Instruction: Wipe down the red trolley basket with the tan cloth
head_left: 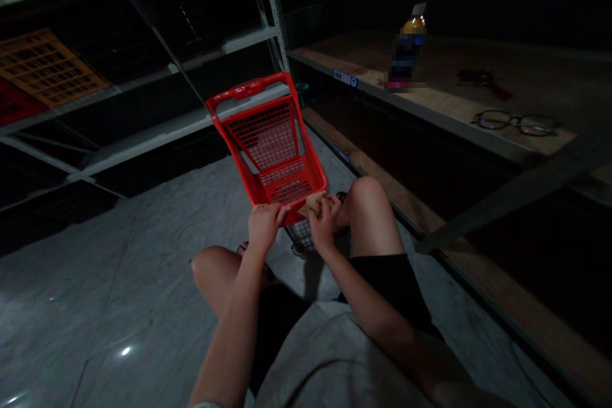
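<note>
A red plastic shopping cart (310, 169) stands in front of my knees, its basket open toward me. My left hand (265, 224) is closed over the near rim of the basket, at its left part. In my right hand (326, 223), a piece of tan cloth or paper (313, 203) is pinched against the rim near the right corner. Its exact kind is too small to make out. Under the basket, a wheel (297, 248) of the cart shows between my legs.
To the right, a wooden shelf (368, 67) bears a bottle (414, 29), black-framed glasses (516, 122) and a dark red tool (485, 80). A slanted metal bar (507, 194) crosses its front. Metal racks with an orange crate (50, 67) stand left. The floor (119, 280) is grey tile.
</note>
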The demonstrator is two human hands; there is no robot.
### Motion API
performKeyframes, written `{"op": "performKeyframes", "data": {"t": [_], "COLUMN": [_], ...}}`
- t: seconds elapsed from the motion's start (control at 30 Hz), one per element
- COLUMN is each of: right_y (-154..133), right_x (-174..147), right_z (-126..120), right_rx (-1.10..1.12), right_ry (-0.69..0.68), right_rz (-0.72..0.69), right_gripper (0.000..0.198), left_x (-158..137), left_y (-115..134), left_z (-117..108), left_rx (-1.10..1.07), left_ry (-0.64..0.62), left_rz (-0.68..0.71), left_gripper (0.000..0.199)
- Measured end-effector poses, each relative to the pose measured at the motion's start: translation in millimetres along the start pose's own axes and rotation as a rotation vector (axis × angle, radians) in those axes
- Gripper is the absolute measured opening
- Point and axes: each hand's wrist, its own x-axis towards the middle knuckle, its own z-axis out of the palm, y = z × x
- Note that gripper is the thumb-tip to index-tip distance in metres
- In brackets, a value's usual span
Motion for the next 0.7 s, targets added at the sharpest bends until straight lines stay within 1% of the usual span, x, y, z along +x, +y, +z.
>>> {"op": "performKeyframes", "data": {"t": [0.1, 0.17, 0.33, 0.4, 0.5, 0.63, 0.7], "right_y": [21, 26, 18, 13, 10, 11, 12], "right_x": [-6, -3, 22, 25, 12, -12, -14], "right_z": [4, 2, -17, -22, -18, -8, -7], "right_rx": [-0.035, -0.046, -0.081, -0.089, -0.092, -0.09, -0.079], "right_ry": [0.021, 0.023, 0.079, 0.097, 0.103, 0.022, 0.012], "right_rz": [0.077, 0.08, 0.051, 0.047, 0.031, -0.012, -0.026], "right_gripper": [0.047, 0.053, 0.041, 0.039, 0.033, 0.024, 0.024], "left_x": [-2, -3, -7, -8, -11, -13, -13], "left_y": [9, 14, 28, 35, 44, 51, 52], "left_z": [2, 3, 9, 11, 13, 13, 14], "left_rx": [0.009, 0.013, 0.025, 0.025, 0.017, -0.003, -0.012], "left_ry": [0.014, 0.017, 0.042, 0.057, 0.081, 0.094, 0.095], "left_rz": [-0.016, -0.022, -0.033, -0.039, -0.055, -0.065, -0.063], "left_gripper": [0.042, 0.041, 0.042, 0.041, 0.04, 0.039, 0.039]}}
